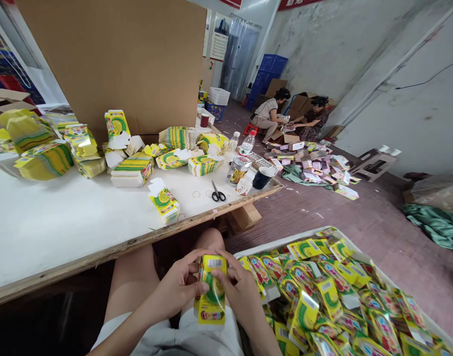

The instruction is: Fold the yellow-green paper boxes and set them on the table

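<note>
Both my hands hold one yellow-and-green packet [212, 296] upright above my lap, below the table edge. My left hand [178, 287] grips its left side with the thumb on the front. My right hand [241, 291] pinches its right edge, fingers curled over the top near the barcode. A bin [248, 248] of several like packets stands just right of my right hand.
The white table [63, 222] carries stacks of flat yellow-green cartons [44, 160], a lone bundle [165, 203], scissors [218, 193], bottles, a jar and a dark cup [262, 177]. A large cardboard sheet [115, 59] stands behind. Two people sit on the floor far right among pink boxes.
</note>
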{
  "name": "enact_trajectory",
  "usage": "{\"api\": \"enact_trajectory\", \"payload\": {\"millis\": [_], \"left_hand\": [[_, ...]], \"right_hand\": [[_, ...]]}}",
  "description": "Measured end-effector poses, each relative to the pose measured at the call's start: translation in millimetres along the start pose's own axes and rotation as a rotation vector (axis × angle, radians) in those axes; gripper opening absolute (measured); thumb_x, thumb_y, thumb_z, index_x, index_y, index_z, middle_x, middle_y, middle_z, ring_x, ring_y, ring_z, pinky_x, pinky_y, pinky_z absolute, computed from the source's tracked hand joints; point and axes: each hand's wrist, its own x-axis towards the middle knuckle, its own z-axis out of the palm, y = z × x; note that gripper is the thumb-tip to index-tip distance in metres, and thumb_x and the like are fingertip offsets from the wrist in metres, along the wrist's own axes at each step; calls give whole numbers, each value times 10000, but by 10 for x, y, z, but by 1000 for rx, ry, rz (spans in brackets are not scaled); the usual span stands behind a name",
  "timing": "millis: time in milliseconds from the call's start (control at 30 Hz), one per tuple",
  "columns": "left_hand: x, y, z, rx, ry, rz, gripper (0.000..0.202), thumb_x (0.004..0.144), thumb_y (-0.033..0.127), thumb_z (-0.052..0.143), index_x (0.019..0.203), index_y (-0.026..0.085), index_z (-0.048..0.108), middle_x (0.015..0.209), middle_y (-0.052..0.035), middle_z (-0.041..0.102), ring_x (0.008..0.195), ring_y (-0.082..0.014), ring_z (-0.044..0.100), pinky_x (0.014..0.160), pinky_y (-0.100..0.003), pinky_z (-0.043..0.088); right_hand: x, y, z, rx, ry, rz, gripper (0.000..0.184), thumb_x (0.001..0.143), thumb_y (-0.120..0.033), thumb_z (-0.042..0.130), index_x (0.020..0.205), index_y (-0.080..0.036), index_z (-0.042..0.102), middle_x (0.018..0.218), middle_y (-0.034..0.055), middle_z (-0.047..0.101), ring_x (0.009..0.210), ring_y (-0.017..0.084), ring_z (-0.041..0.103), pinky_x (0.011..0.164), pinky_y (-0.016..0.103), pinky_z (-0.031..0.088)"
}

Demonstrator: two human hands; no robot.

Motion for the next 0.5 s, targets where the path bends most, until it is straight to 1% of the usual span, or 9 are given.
{"api": "enact_trajectory", "payload": {"millis": [67, 167, 233, 300, 333, 367, 400, 467, 500], "left_hand": [[27, -25, 21, 23, 7, 4, 651, 750, 370, 793, 1329, 202, 545, 1014, -110, 744, 849, -237, 706, 733, -318, 544], [87, -102, 110, 200, 23, 113, 569, 806, 284, 738, 1341, 223, 555, 1131, -114, 729, 926, -247, 713, 788, -326, 567], [133, -136, 158, 449, 59, 217, 523, 853, 231, 668, 1361, 248, 544, 1192, -92, 722, 925, -243, 729, 778, -318, 594], [192, -108, 113, 671, 132, 295, 499, 881, 216, 612, 1372, 262, 538, 1265, -70, 700, 1010, -269, 719, 835, -347, 604], [229, -64, 36, 750, 196, 325, 499, 889, 224, 594, 1382, 261, 530, 1326, -69, 666, 1117, -293, 677, 931, -384, 574], [270, -3, -81, 805, 275, 349, 516, 892, 238, 583, 1402, 249, 508, 1415, -77, 596, 1259, -316, 582, 1057, -431, 491], [314, 69, -233, 851, 365, 371, 554, 886, 259, 589, 1428, 233, 475, 1507, -88, 496, 1393, -330, 432, 1172, -481, 345], [396, 208, -601, 948, 552, 392, 697, 884, 304, 592, 1506, 145, 320, 1623, -152, 263, 1507, -338, 167, 1231, -561, 93], [428, 260, -790, 986, 620, 390, 750, 854, 326, 634, 1498, 104, 320, 1632, -184, 213, 1516, -359, 89, 1218, -599, 34]], "right_hand": [[2, 2, -10, 61, 71, -35, 344, 908, -425, 573, 1137, -215, 720, 833, 65, 757, 718, 216, 678, 668, 305, 541], [17, -3, -36, 122, 139, -38, 362, 895, -470, 578, 1103, -218, 733, 1069, 111, 748, 946, 276, 696, 823, 369, 567], [-4, 11, -149, 114, 137, -11, 396, 871, -514, 582, 1082, -216, 737, 1086, 125, 747, 951, 302, 697, 826, 400, 573], [-82, 78, -401, 53, 133, 17, 368, 815, -517, 639, 999, -229, 773, 1044, 134, 761, 911, 331, 695, 812, 441, 562], [-143, 143, -575, 4, 133, 37, 314, 767, -493, 696, 936, -247, 794, 1016, 132, 771, 893, 344, 692, 817, 465, 550], [-216, 230, -766, -35, 133, 58, 260, 732, -478, 720, 846, -262, 809, 952, 133, 781, 880, 363, 692, 813, 491, 543], [-293, 337, -956, -98, 133, 91, 217, 699, -462, 743, 796, -282, 816, 911, 131, 788, 882, 383, 692, 816, 515, 536], [-433, 580, -1257, -317, 193, 151, 246, 599, -508, 784, 791, -358, 814, 907, 102, 794, 928, 396, 698, 840, 530, 538], [-485, 694, -1335, -349, 221, 192, 258, 590, -532, 778, 798, -383, 808, 948, 98, 793, 955, 393, 699, 824, 516, 552]]}}
